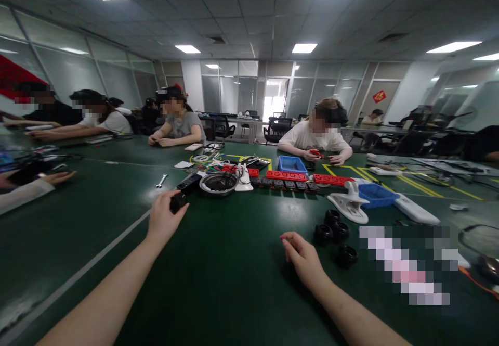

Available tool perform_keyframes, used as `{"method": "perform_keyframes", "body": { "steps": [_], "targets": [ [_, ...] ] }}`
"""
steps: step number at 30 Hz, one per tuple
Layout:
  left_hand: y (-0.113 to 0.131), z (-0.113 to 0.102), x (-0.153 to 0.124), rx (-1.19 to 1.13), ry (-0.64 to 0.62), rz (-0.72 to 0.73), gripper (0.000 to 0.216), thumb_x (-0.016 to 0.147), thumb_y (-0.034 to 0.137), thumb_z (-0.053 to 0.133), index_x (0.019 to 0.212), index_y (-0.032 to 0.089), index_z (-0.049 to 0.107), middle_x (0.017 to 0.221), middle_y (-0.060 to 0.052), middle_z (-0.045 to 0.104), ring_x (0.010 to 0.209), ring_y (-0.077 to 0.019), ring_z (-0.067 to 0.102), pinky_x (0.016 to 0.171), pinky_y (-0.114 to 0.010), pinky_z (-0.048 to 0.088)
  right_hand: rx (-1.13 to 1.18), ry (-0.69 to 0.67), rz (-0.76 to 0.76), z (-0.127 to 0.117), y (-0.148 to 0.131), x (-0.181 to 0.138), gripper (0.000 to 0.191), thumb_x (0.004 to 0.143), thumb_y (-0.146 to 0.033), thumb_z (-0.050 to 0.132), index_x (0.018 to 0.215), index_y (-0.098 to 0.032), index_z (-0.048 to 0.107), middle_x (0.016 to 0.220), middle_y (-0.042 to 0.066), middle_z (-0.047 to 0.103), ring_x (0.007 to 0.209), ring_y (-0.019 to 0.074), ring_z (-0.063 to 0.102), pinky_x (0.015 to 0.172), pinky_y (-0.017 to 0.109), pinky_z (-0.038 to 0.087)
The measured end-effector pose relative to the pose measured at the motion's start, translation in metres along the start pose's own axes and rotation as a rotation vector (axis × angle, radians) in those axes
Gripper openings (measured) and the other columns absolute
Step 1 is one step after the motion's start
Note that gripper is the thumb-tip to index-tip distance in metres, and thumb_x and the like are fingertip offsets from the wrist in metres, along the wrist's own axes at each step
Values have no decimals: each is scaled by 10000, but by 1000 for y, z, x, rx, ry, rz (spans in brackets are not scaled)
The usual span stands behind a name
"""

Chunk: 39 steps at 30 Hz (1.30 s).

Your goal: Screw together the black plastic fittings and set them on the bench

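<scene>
My left hand (166, 216) is closed around a small black block-like part (178, 203), pinched between thumb and fingers just above the green table (234, 263). Its exact kind is too dark to make out. To the right, my right hand (302, 257) is low over the tabletop, fingers loosely curved, with nothing visible in it. Several black, round, hollow parts (348, 255) are grouped beside that hand, apart from its fingers. Beyond my left hand lie an open-end wrench (161, 181), a black power strip (189, 182) and a metal bowl (218, 192).
Red strips (286, 175), a blue tray (292, 165), a second blue tray (376, 195) and a white clip-like stand (351, 208) line the table's middle. Cables lie at both sides. A person (317, 138) sits opposite; another person's hand (60, 178) reaches in at left.
</scene>
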<state>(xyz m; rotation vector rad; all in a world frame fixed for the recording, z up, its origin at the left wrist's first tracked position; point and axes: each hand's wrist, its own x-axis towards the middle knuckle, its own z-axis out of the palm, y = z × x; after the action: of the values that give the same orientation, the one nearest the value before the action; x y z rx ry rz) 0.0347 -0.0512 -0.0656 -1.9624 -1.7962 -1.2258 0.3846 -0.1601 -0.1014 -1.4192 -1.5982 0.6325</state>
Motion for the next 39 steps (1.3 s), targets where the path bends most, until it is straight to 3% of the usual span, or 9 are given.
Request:
{"method": "perform_keyframes", "body": {
  "steps": [3,9,15,19,25,34,39],
  "targets": [
    [-17,2,5,50,89,-163,373,725,319,578,1055,188,463,1048,-75,504,996,-249,489,892,-364,386,15,-25,41,0,-1,3,269,796,-399,406,881,-174,529,501,-41,452,489,140,470,482,241,346],
    [-42,16,6,-48,77,-339,439,747,349,547,1115,150,416,1061,-99,526,982,-223,526,854,-313,419,-3,-44,54,-1,-14,1,272,756,-417,428,752,-174,551,494,-31,450,483,139,461,473,243,350],
    [-45,21,3,18,-30,-318,522,818,392,456,1274,183,310,1161,-109,526,1076,-261,486,919,-377,352,-36,-92,19,-2,-10,0,264,778,-403,417,736,-180,553,520,-24,472,504,142,473,494,244,359],
    [-50,24,3,57,-131,-318,467,814,392,460,1235,196,410,1141,-105,558,1056,-282,506,884,-380,377,-49,-116,22,-1,-8,0,264,783,-394,413,746,-178,559,520,-25,472,508,141,474,501,241,359],
    [-49,24,6,86,-169,-303,467,809,378,461,1238,203,407,1171,-82,541,1048,-255,514,841,-324,416,-74,-140,15,-1,-11,0,257,782,-383,418,745,-176,567,526,-25,469,507,139,468,495,239,357],
    [-51,21,22,204,-256,-202,439,791,419,465,1179,215,474,1042,-110,598,956,-305,543,773,-387,431,-91,-212,-26,-3,-8,1,223,807,-336,415,744,-178,558,620,-8,529,584,144,505,546,237,379],
    [-54,23,30,210,-303,-125,437,750,411,520,1139,213,486,1102,-86,563,1016,-278,504,840,-363,401,-105,-223,-34,-3,-9,1,231,820,-335,404,755,-170,553,638,-4,535,605,143,505,558,234,375]
  ]
}}
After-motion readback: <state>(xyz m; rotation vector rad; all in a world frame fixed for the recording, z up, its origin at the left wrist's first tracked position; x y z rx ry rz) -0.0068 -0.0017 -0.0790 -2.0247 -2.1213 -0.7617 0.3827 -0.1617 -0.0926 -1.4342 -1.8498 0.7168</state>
